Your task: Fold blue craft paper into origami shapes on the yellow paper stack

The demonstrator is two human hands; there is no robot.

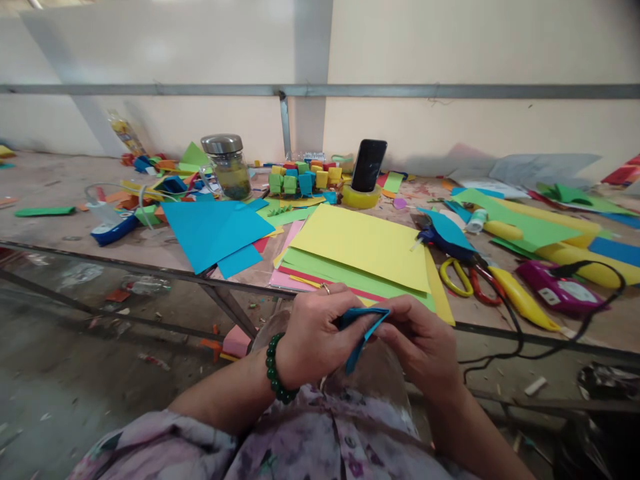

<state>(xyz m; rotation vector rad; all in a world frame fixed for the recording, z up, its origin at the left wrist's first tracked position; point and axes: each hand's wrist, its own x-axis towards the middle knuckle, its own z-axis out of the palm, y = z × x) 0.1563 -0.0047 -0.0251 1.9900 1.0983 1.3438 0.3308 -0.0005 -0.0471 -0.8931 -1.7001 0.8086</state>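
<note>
A small folded piece of blue paper (364, 333) is held between my two hands, in front of the table's near edge. My left hand (320, 333) is closed on its left side, with the thumb over the paper. At its upper right corner, my right hand (420, 337) pinches the paper between thumb and fingers. Just beyond my hands lies a stack of coloured sheets with a yellow sheet (365, 247) on top and green ones under it. Large blue sheets (215, 233) lie to the left of the stack.
Behind the stack stand small folded paper pieces (305, 179), a glass jar (227, 170) and a phone (369, 165) on a yellow tape roll (361, 197). Scissors (456, 277), a purple device (560, 287) with a black cable and yellow objects lie right. A power strip (115, 228) is left.
</note>
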